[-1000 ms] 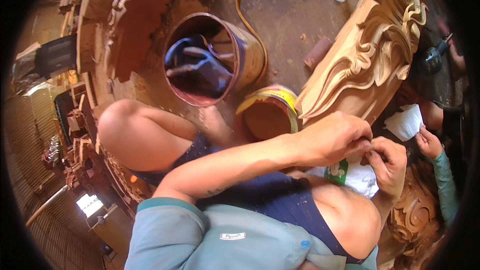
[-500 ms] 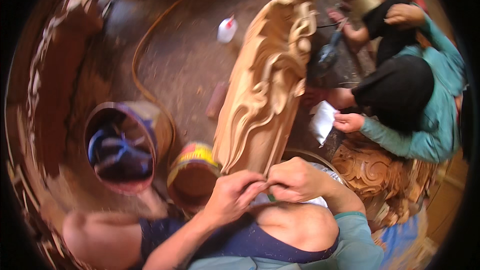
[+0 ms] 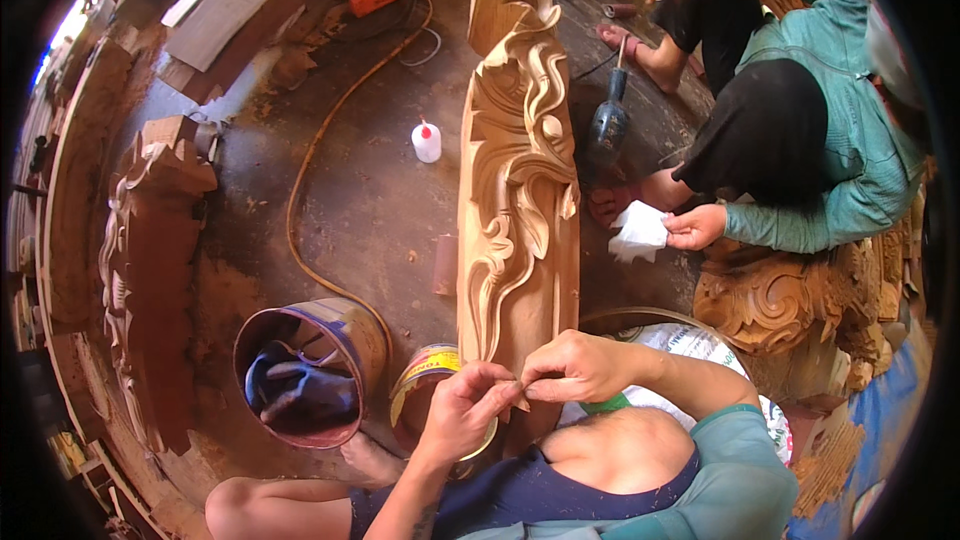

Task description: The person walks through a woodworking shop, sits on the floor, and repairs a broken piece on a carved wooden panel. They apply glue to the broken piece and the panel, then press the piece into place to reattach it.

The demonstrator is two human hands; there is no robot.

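Observation:
My left hand (image 3: 460, 412) and my right hand (image 3: 578, 366) meet over my lap, fingertips pinched together. Between them is a small brown piece (image 3: 522, 403), thin and pointed; its kind is too small to make out. Just beyond my hands a long carved wooden beam (image 3: 515, 210) extends away from me, with scrolls and leaf shapes in relief. Its near end lies close to my fingers, and I cannot tell whether they touch it.
Left stand a bucket (image 3: 374, 325) with dark blue cloth inside and a tin (image 3: 412, 370). A white bottle (image 3: 426, 142) with red tip, an orange hose (image 3: 295, 190) and a power tool (image 3: 608, 125) lie beyond. At right, a co-worker's hand (image 3: 697, 227) holds a white sheet (image 3: 640, 230).
My view has swung, so the beam appears more upright and further left. My hands remain together in a pinch. The co-worker's white sheet has changed shape.

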